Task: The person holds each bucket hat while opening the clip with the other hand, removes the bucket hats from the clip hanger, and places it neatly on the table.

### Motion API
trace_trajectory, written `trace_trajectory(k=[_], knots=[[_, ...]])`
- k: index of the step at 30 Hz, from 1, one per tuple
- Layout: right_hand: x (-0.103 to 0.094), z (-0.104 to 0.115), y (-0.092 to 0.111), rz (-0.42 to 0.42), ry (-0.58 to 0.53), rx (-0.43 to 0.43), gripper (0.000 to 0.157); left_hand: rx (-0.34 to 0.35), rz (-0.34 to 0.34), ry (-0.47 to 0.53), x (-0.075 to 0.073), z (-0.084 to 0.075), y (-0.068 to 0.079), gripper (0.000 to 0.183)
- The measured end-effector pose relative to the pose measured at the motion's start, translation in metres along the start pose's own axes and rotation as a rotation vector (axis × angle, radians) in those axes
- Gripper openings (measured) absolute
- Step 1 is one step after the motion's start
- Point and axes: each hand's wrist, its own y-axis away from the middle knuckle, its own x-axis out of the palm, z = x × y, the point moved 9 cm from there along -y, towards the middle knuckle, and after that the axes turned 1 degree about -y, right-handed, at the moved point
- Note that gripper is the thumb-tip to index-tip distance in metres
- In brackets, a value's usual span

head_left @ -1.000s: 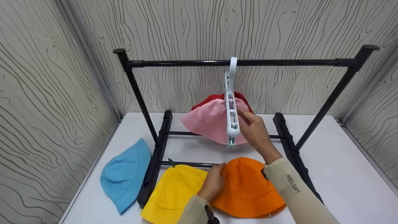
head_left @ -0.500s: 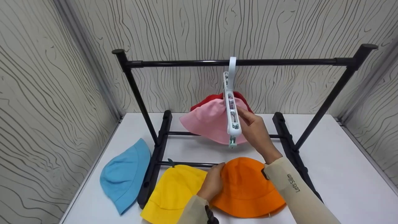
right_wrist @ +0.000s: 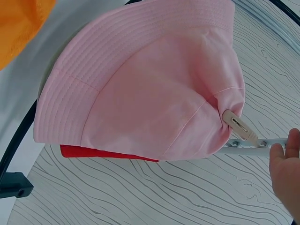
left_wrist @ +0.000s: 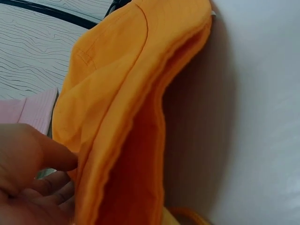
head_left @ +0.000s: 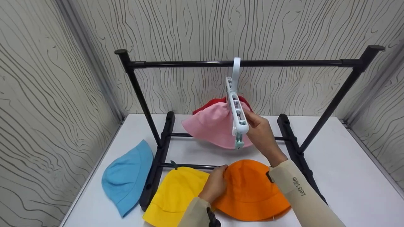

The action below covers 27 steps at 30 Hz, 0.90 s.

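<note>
A white hanger [head_left: 234, 100] with several clips hangs by its hook from the black rail. My right hand [head_left: 262, 135] grips the side of its bar, with fingertips at the bar in the right wrist view too. From one clip [right_wrist: 239, 126] hangs a pink bucket hat [right_wrist: 154, 93], pinched at its crown. Behind it shows part of a red hat [head_left: 208, 105]. At the bar's near end a pale green clip [head_left: 239, 142] points down with nothing in it. Low down, my left hand [head_left: 215, 186] pinches the left side of an orange bucket hat [head_left: 247, 190].
The black rack [head_left: 189, 64] stands on a white table [head_left: 347, 164], against patterned walls. A yellow hat [head_left: 178, 195] with a small leaf lies left of the orange one, partly behind my left forearm. Outside the rack's left foot lies a blue hat [head_left: 127, 178].
The hanger's near end has swung to the right and tipped slightly up, turning the bar on its hook. The pink and red hats shifted slightly with it. My left hand and the orange hat stayed put.
</note>
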Motion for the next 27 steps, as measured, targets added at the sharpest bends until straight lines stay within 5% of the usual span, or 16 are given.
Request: trace_trajectory(k=[7, 13, 20, 27], knots=[[-0.001, 0.0, 0.001, 0.004, 0.009, -0.054, 0.05, 0.132, -0.084, -0.095, -0.02, -0.014, 0.001, 0.033], [-0.003, -0.004, 0.002, -0.003, 0.02, -0.049, 0.051, 0.135, -0.098, -0.092, -0.037, -0.019, 0.002, 0.029], [-0.01, -0.008, 0.004, -0.075, 0.013, -0.037, 0.043, 0.055, -0.054, -0.011, -0.049, -0.017, 0.002, 0.031], [-0.017, -0.019, 0.007, -0.07, 0.028, -0.035, 0.043, 0.159, -0.106, -0.052, -0.066, -0.034, 0.007, 0.033]])
